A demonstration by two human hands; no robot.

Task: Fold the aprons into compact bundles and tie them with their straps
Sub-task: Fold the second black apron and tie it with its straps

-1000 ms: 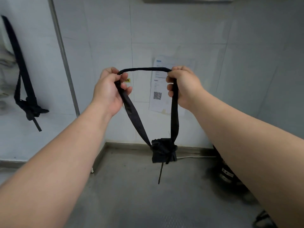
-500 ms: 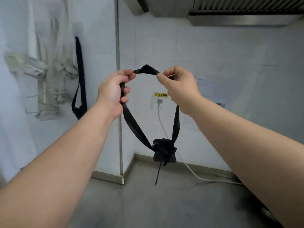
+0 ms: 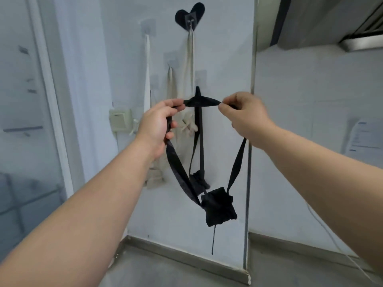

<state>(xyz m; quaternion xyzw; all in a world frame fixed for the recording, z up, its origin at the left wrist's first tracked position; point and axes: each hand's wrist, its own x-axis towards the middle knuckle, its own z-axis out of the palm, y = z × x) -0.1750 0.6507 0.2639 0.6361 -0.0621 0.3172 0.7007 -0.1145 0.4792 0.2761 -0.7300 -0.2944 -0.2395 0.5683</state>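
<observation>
1. Both bare arms reach in from the lower corners of the frame, stretched forward, and the hands meet at mid-height in the centre.
2. Left hand (image 3: 157,123): palm turned inward, thumb and forefinger pinching the black strap (image 3: 209,102) at the top. The lower fingers curl round the strap where it drops away, so the grip is clamped on it.
3. Right hand (image 3: 246,118): back of the hand toward us, wrist bent slightly down, thumb and forefinger tips pressed together on the strap's other end. This grip is also clamped.
4. The strap runs taut and nearly level between the two hands, then falls on each side in a long loop.
5. The folded apron bundle (image 3: 219,207) hangs at the bottom of that loop, lower centre, clear of the floor (image 3: 165,272), with a thin cord (image 3: 213,239) dangling beneath.
6. Behind it a second black bundle (image 3: 199,179) hangs against the wall, below a heart-shaped hook pad (image 3: 189,15) at upper centre.
</observation>
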